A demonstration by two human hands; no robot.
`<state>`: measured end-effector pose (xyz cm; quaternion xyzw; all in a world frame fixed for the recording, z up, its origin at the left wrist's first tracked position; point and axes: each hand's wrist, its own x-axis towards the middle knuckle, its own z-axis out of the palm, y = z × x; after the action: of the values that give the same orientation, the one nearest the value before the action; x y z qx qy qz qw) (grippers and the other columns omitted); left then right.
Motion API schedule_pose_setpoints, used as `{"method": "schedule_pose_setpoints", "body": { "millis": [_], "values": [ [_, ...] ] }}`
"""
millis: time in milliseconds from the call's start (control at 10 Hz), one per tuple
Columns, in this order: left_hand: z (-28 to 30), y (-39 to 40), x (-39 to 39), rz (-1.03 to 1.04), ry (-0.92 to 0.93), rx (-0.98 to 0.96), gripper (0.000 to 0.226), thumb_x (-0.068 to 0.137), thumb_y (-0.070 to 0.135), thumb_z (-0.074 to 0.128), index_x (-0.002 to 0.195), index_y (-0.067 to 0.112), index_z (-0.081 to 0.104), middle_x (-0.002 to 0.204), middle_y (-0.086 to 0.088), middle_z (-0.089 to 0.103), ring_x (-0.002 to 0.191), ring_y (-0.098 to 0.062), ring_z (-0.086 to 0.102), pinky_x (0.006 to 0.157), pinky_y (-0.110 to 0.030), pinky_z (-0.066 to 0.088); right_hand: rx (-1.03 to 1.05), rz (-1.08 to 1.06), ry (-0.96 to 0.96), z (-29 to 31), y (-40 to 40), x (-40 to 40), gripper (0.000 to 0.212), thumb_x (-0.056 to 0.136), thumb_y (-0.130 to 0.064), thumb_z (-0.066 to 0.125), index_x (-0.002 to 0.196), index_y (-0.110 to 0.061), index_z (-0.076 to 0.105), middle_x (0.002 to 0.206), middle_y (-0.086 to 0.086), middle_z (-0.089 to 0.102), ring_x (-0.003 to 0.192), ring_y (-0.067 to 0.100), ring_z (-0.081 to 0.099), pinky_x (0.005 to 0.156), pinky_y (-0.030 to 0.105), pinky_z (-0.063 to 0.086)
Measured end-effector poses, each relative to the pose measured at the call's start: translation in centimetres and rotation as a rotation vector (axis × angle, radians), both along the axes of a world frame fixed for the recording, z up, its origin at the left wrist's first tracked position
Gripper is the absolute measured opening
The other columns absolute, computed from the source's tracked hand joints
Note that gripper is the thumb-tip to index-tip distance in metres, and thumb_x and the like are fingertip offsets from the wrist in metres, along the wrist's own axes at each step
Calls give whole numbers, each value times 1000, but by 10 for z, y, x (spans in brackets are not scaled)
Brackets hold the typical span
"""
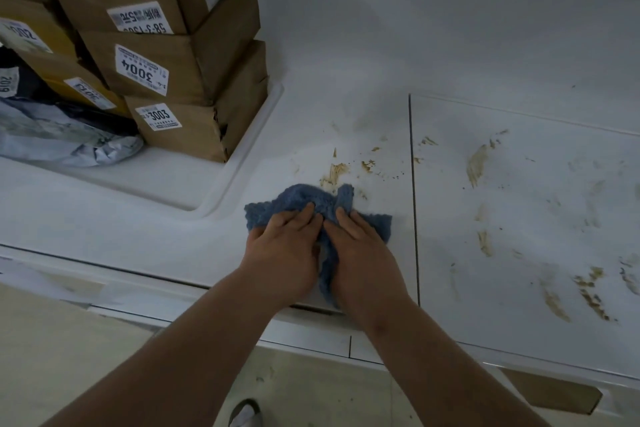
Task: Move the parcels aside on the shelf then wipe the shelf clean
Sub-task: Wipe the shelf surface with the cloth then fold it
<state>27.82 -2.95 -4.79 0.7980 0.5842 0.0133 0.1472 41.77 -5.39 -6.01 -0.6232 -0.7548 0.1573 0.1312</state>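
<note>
Both hands lay side by side on a crumpled blue cloth point(313, 208) on the white shelf point(346, 107), near its front edge. The left hand point(282, 250) pressed down on the cloth's left part with fingers fairly straight; its grip held nothing closed. The right hand point(363, 253) rested on the right part, fingers extended forward over a bunched fold; whether the thumb pinched the cloth underneath could not be told.

Brown smears point(334, 172) lay on the shelf just beyond the cloth. Further brown streaks point(476, 163) marked the adjoining shelf panel to the right of a dark seam point(414, 201).

The parcels point(166, 73), brown labelled boxes, stood stacked at the left rear, well apart from the hands. Grey mailing bags point(62, 135) lay beside the stack, further left.
</note>
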Motion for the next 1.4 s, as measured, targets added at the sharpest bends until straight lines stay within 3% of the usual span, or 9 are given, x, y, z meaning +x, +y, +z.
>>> {"method": "schedule_pose_setpoints", "body": {
  "millis": [100,200,400,600,800,900,1100,1300,1400],
  "values": [
    [-6,2,-8,-16,6,20,71,83,55,1,150,40,22,158,20,13,144,-8,14,114,-30,17,-10,-1,-9,0,-3,-5,62,85,-22,51,145,-13,43,155,11,33,145,31,27,116,50,28],
    [-12,33,-9,22,-7,-23,53,99,45,26,151,38,21,158,19,12,146,-12,11,118,-38,16,-65,33,-16,2,27,-11,59,96,-24,46,152,-18,28,161,5,18,150,24,12,122,42,14],
    [-28,99,-11,-8,113,-8,72,82,55,15,141,23,41,151,2,35,138,-21,31,109,-47,30,-16,41,-25,-3,98,-14,50,100,-24,42,150,-24,34,162,0,18,150,18,9,123,35,8],
    [-4,94,17,-39,75,-27,35,95,27,37,123,16,55,141,-2,45,124,-24,42,103,-46,37,2,10,-221,-20,100,-1,59,97,-42,42,151,-24,29,161,3,23,150,18,13,121,37,15],
    [-11,69,-5,-100,-33,10,47,96,38,34,142,33,37,154,17,26,138,-14,28,111,-40,28,10,-20,-138,-8,52,-9,74,83,-43,12,150,-18,35,158,6,30,148,23,22,119,43,24],
    [-9,92,-3,-58,-6,12,42,96,32,36,135,23,48,147,5,40,133,-19,36,108,-46,33,-25,34,-181,-7,86,-10,60,94,-40,23,152,-24,28,162,0,20,150,17,12,122,38,15],
    [-2,154,15,1,-1,1,45,96,27,36,140,22,44,150,-1,34,137,-29,31,108,-54,30,-29,-8,-248,9,152,-2,50,101,-23,39,150,-22,30,163,5,13,149,20,12,119,27,5],
    [0,140,5,-103,29,44,36,95,26,37,125,17,54,134,-4,51,116,-28,51,96,-49,44,-72,-50,-348,15,120,-19,47,90,-29,49,136,-22,47,149,3,41,132,22,43,113,34,28],
    [-11,118,-2,-144,-23,69,30,94,28,37,120,17,49,122,0,56,106,-22,50,94,-46,43,-6,-47,-277,13,97,-19,56,92,-38,47,146,-29,38,158,-2,29,144,19,30,118,40,25]
  ]
}}
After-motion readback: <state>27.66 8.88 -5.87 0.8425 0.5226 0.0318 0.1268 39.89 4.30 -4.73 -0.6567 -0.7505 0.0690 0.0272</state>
